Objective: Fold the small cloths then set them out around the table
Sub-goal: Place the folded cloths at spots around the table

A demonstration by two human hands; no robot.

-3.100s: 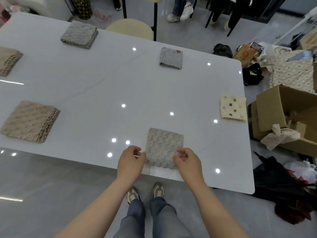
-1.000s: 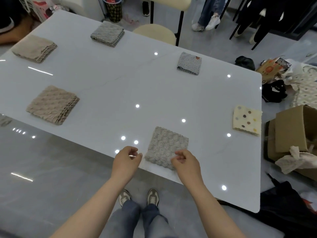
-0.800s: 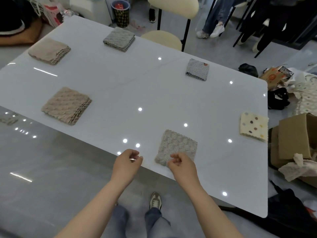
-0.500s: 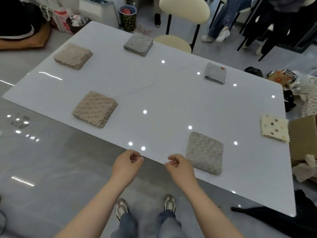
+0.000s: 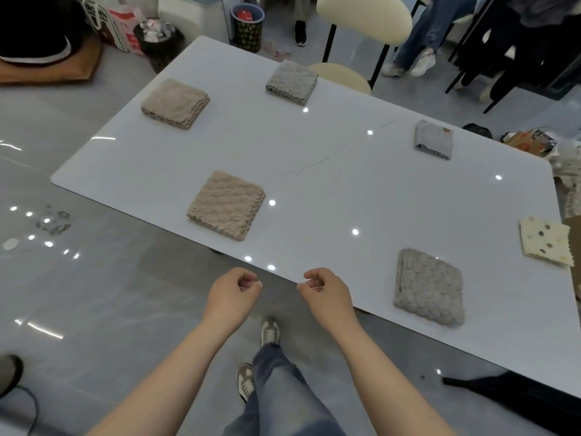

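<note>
Grey and bubbly in texture, the folded cloth [image 5: 429, 286] nearest you lies flat on the white table [image 5: 345, 184], close to the near edge and off to your right. Your right hand [image 5: 325, 295] hangs at that same edge, apart from the cloth, its fingers loosely curled inward with nothing between them. Your left hand [image 5: 232, 295] hovers just beside it, short of the table edge and over the floor, curled the same loose way and holding nothing.

Five more folded cloths sit spaced out on the tabletop. A beige knobbly one [image 5: 226, 205] lies by the near edge to your left. A second beige one [image 5: 175, 102] sits near the far left corner. A grey textured one [image 5: 291, 82] rests at the far edge, in front of a cream chair [image 5: 361, 14]. A smaller grey patterned one [image 5: 434, 140] lies further right along that far edge, and a cream cloth with coloured dots [image 5: 545, 240] sits at the right end.

Below your arms you can see your jeans and two shoes on the grey floor [image 5: 94, 294]. A patterned bin [image 5: 246, 22] stands beyond the table's far corner.
</note>
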